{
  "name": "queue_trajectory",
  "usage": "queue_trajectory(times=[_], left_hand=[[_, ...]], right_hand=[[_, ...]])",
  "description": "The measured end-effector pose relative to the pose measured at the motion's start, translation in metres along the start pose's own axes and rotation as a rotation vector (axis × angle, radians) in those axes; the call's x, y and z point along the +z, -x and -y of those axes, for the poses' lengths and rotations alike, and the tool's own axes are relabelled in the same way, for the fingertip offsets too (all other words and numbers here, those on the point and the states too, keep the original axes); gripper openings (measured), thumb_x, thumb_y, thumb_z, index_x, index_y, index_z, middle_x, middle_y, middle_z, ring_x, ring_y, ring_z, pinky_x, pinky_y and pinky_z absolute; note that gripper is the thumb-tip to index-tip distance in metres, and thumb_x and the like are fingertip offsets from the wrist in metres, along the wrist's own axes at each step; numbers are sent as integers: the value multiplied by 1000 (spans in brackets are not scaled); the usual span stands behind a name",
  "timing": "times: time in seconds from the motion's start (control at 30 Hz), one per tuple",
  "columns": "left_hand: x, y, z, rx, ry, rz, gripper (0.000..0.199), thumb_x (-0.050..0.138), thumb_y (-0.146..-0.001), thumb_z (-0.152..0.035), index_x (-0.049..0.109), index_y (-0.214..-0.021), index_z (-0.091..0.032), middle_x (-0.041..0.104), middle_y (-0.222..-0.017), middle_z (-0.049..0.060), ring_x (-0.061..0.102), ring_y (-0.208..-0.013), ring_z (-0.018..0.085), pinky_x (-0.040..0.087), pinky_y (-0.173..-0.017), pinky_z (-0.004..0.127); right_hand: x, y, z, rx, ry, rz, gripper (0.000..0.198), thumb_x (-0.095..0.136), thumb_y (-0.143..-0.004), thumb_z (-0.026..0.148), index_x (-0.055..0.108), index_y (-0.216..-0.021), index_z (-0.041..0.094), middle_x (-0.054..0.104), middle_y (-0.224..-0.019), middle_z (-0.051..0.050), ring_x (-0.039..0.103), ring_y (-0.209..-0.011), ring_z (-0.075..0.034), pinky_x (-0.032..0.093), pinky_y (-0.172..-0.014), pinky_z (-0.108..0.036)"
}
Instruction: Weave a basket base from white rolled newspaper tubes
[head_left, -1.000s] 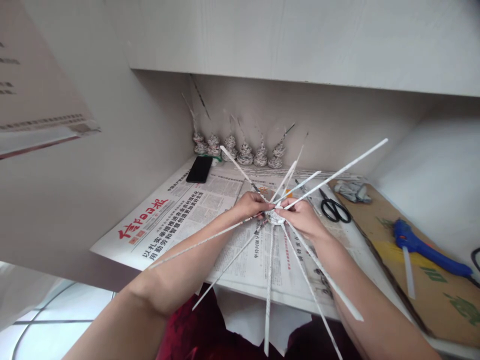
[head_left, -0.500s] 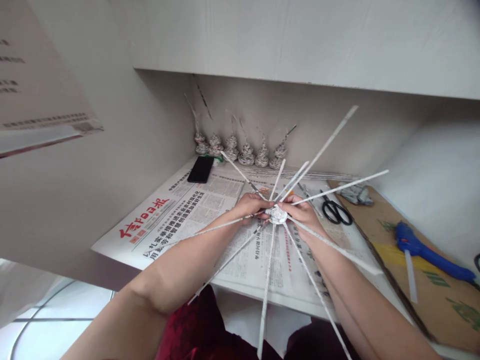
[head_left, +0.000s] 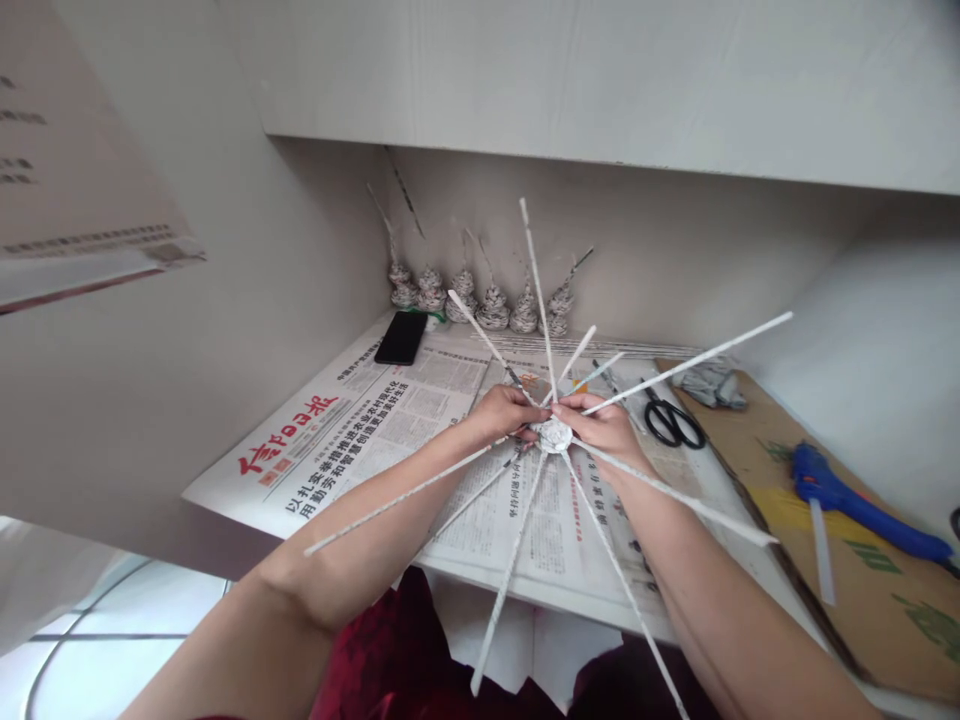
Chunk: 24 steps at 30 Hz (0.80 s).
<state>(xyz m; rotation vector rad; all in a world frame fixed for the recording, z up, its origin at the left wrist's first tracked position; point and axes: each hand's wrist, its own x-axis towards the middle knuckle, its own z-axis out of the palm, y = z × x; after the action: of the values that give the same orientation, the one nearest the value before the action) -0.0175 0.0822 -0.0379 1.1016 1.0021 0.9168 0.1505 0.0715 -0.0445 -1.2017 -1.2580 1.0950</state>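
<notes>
Between my hands is a small round woven base (head_left: 556,437) of rolled paper, with several long white paper sticks spreading from it like spokes. My left hand (head_left: 508,412) pinches the left edge of this paper weaving, thumb on top. My right hand (head_left: 606,428) grips its upper right edge, finger and thumb close to the left thumb. One long paper stick (head_left: 538,290) points up and away from the point where both thumbs meet. Beneath the weaving lies a sheet of newspaper (head_left: 420,400); the undersides of my fingers are partly hidden.
Along the back wall stand several gourd-shaped woven paper pieces (head_left: 493,308). A black phone (head_left: 402,338) lies at the left. Thin paper sticks (head_left: 630,349) run along the back. To the right are black-handled scissors (head_left: 673,424), and a blue glue gun (head_left: 862,505) on cardboard (head_left: 750,450).
The long upper stick has swung left from leaning right to nearly upright. The spokes have shifted, the lower ones moving left. Both hands stay in about the same place.
</notes>
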Motion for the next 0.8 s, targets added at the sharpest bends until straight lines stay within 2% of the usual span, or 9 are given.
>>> queue_trajectory(times=[0.17,0.3,0.43,0.63,0.73,0.8], left_hand=[[-1,1,-1,27,10,50,31,89,-54,-27,72,-72,-7,66,-60,2,60,-46,10,52,-47,21],[-1,0,1,37,42,38,32,90,-52,-27,72,-71,-7,67,-62,3,60,-47,11,51,-46,21],[0,-2,4,19,67,22,37,90,-52,-32,73,-73,-7,67,-63,4,60,-48,11,53,-49,22],[2,0,1,2,71,6,33,89,-55,-30,73,-73,-7,66,-61,3,59,-47,9,52,-49,22],[2,1,-1,8,67,-30,26,87,-59,-25,71,-68,-7,65,-59,2,58,-47,9,52,-48,21],[3,1,-3,12,76,-53,22,84,-63,-22,70,-67,-7,65,-59,2,57,-46,8,51,-47,20]], right_hand=[[1,1,-2,-46,0,-23,33,85,-55,40,74,-77,18,68,-64,-1,57,-55,-15,43,-55,-28],[3,5,5,-87,-8,0,32,85,-56,39,75,-78,18,70,-66,-2,59,-56,-15,44,-56,-28],[5,7,9,-76,-23,-70,32,84,-56,39,77,-78,17,73,-69,-4,63,-59,-18,47,-59,-30],[3,4,0,-161,173,-127,31,80,-63,43,77,-79,17,73,-70,-5,64,-61,-19,47,-58,-30],[3,4,1,-133,146,-108,33,80,-63,46,75,-78,18,72,-66,-4,62,-58,-19,46,-56,-30],[3,6,6,-53,68,-103,34,82,-59,46,72,-74,18,69,-62,-3,60,-54,-18,46,-53,-30]])
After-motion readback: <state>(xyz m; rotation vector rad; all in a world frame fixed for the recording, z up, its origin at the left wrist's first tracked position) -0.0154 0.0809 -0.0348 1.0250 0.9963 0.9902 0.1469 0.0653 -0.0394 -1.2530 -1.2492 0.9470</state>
